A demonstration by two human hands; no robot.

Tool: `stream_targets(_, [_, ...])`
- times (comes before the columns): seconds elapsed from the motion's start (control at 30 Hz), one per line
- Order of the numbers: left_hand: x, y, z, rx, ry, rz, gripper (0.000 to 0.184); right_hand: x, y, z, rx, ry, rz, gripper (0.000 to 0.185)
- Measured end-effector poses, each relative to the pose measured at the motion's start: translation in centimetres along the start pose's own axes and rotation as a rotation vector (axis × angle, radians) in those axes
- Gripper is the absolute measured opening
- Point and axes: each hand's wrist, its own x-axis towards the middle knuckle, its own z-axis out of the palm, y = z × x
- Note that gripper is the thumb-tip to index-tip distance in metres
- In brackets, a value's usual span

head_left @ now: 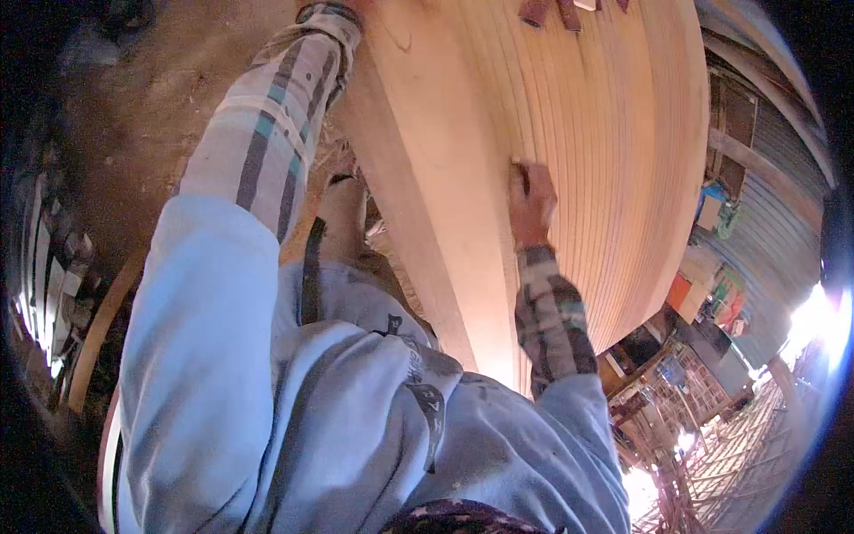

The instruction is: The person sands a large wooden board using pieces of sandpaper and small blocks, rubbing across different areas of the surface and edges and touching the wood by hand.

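Note:
A large pale wooden piece (pixel 463 133) with a smooth near face and a long ribbed, grooved face (pixel 614 160) fills the middle. My right hand (pixel 534 205) rests on it where the smooth part meets the grooves. Its fingers are curled closed against the wood, and whatever they may hold is hidden. My left arm (pixel 267 125), in a checked sleeve, reaches to the top edge by the wood's left side. Only a sliver of that hand shows there, and its fingers are out of frame. Several reddish-brown strips (pixel 556 12) lie on the wood at the top.
Brown ground (pixel 133 125) lies to the left of the wood. Corrugated metal sheeting (pixel 774 222) stands on the right, with a cluttered shelf or rack (pixel 680 387) below it. Bright light enters at the far right.

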Motion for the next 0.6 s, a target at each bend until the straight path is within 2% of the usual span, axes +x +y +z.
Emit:
stream_targets(0.1, [0.2,0.4,1.0,-0.017,0.036,-0.012,0.054,0.6,-2.7,-1.1,0.161,0.05,0.067,0.017])
stream_targets(0.13, [0.3,0.2,1.1,-0.017,0.04,-0.012,0.054,2.0,-3.4,-0.2,0.177,0.093,0.023,0.015])
stream_targets(0.23, [0.4,0.3,1.0,-0.051,0.036,0.003,0.056,6.5,-5.2,2.4,0.067,0.153,-0.033,0.011])
stream_targets(0.27, [0.3,0.4,0.6,-0.052,-0.015,-0.005,0.057,8.0,-5.6,3.0,0.072,0.157,-0.031,0.011])
stream_targets(0.33, [-0.4,-0.1,-0.4,-0.044,-0.127,-0.035,0.059,10.7,-6.7,4.7,0.137,0.285,-0.184,0.008])
stream_targets(0.4, [0.2,-0.3,-0.7,-0.034,-0.218,-0.054,0.061,15.8,-8.1,6.4,0.086,0.259,-0.193,0.013])
stream_targets(0.43, [0.0,-1.2,1.0,-0.025,-0.21,-0.042,0.061,18.7,-8.5,7.9,0.089,0.292,-0.225,0.013])
stream_targets(0.5, [0.4,-2.8,6.1,0.018,0.201,0.147,0.057,21.8,-9.5,8.8,0.09,0.359,-0.235,0.014])
stream_targets(0.57, [-0.2,-1.4,3.6,-0.085,0.155,0.14,0.057,22.6,-10.0,8.6,-0.008,0.336,-0.211,0.016])
stream_targets(0.6, [-0.5,-1.2,3.7,-0.112,0.128,0.116,0.057,20.7,-9.3,7.5,-0.019,0.282,-0.271,0.014])
